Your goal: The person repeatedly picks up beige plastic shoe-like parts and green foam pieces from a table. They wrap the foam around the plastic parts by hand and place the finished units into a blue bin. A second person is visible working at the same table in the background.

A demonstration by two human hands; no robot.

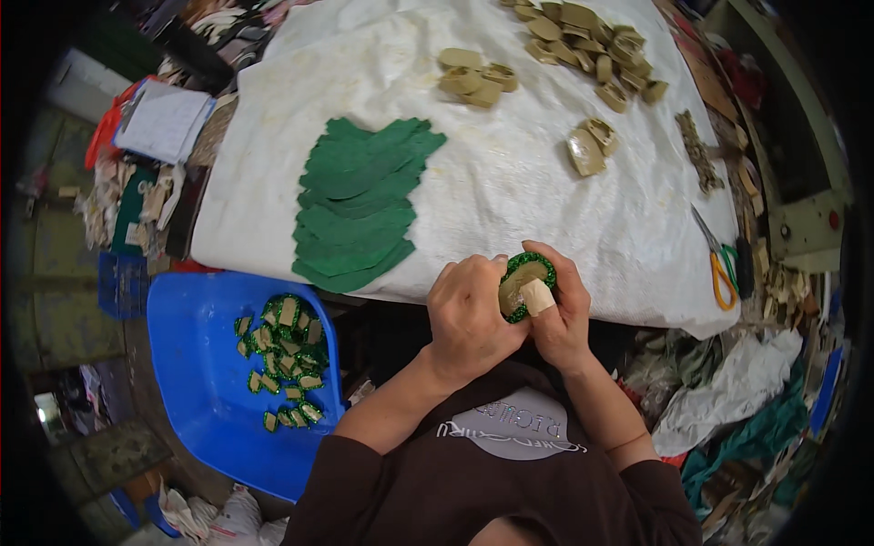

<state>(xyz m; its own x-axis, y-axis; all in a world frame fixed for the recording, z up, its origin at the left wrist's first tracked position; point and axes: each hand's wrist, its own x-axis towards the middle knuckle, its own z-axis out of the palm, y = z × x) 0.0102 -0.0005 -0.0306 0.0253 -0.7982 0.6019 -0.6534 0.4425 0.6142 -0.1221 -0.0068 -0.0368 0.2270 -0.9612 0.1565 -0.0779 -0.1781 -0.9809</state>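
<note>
"White cloth (510, 196) covers the worktable, rumpled and faintly stained. Taking the clock from the hands, what lies on it?"

"Scalloped green sheets (360, 205) overlap at ten o'clock. Glossy tan cup-like pieces (587, 41) heap up between twelve and one, with a smaller cluster (475, 80) at twelve and a little group (587, 153) at one."

"And the hands?"

"Both are closed on one green-rimmed piece (521, 275), just past the cloth's near edge. It's tan inside, with a sparkly border."

"How does each one grip it?"

"The left hand (473, 305) curls against its nine o'clock side; I can't tell where all those fingertips end. The right hand (566, 314) wraps its three o'clock side, its pale-covered thumb laid over the opening."

"Anything else nearby?"

"Scissors (716, 248) with orange and green handles lie towards three. Between eight and nine, a blue tub (205, 409) holds a loose pile of small green-and-tan pieces (288, 314)."
</note>
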